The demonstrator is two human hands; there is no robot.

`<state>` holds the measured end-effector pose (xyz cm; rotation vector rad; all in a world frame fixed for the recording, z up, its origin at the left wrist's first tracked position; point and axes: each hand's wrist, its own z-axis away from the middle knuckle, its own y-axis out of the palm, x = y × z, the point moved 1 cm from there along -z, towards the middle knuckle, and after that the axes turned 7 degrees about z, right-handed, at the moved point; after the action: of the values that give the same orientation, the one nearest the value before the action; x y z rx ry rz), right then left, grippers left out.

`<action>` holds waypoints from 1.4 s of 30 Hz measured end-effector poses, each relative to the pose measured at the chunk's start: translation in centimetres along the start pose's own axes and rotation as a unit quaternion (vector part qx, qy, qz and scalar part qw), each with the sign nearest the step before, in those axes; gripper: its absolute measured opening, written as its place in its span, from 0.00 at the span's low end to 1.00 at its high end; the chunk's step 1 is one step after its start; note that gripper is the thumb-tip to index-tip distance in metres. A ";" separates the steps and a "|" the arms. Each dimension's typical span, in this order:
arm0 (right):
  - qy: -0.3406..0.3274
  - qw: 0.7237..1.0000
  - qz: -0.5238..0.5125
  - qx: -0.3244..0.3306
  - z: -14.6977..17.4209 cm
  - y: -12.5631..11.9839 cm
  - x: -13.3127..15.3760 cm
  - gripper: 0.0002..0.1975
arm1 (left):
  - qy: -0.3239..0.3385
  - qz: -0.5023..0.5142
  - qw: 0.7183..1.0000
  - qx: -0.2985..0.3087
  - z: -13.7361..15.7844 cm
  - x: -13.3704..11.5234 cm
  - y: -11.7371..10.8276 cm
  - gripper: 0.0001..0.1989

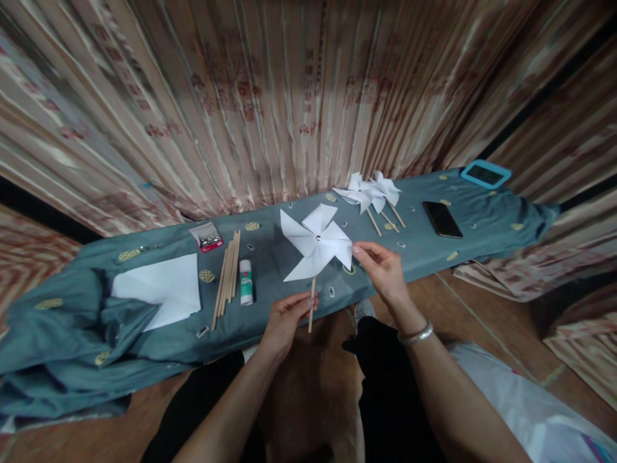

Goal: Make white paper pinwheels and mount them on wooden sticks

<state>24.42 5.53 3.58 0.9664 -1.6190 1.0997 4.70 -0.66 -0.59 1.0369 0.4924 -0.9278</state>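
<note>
A white paper pinwheel [321,243] faces me, upright on its wooden stick, with a small silver pin at its centre. My left hand [288,317] grips the stick below the blades between thumb and fingers. At the right side of the pinwheel, my right hand [382,267] pinches the edge of one blade; its wrist wears a silver bangle. Left of my hands lie a glue stick [246,283] with a white cap and a bundle of several wooden sticks [227,276]. Behind and to the right rest finished-looking pinwheels [361,193] on sticks.
A grey-green cloth [270,241] covers the long narrow table. On it are white paper sheets [168,286], an opened pack of metal pins [208,239], a black phone [442,218] and a blue-framed tablet [484,173]. Curtains [289,96] hang behind; a whitish plastic bag [511,399] sits at lower right.
</note>
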 end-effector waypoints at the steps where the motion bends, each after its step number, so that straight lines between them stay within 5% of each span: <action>1: 0.008 1.000 -0.001 0.010 0.1 0.2 -0.1 0.16 | 0.002 0.000 1.000 -0.001 0.0 0.0 0.0 0.21; 22: 0.060 0.994 -0.037 0.089 2.3 2.0 1.9 0.16 | 0.015 0.024 0.999 -0.021 -0.1 -0.4 0.1 0.20; 42: 0.039 0.986 -0.024 0.163 4.0 3.9 2.3 0.17 | 0.033 0.025 0.999 -0.009 -0.1 -0.2 0.1 0.18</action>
<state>19.22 2.66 4.20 1.1514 -1.3695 1.3789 4.67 -0.52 -0.45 1.0611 0.5272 -0.8462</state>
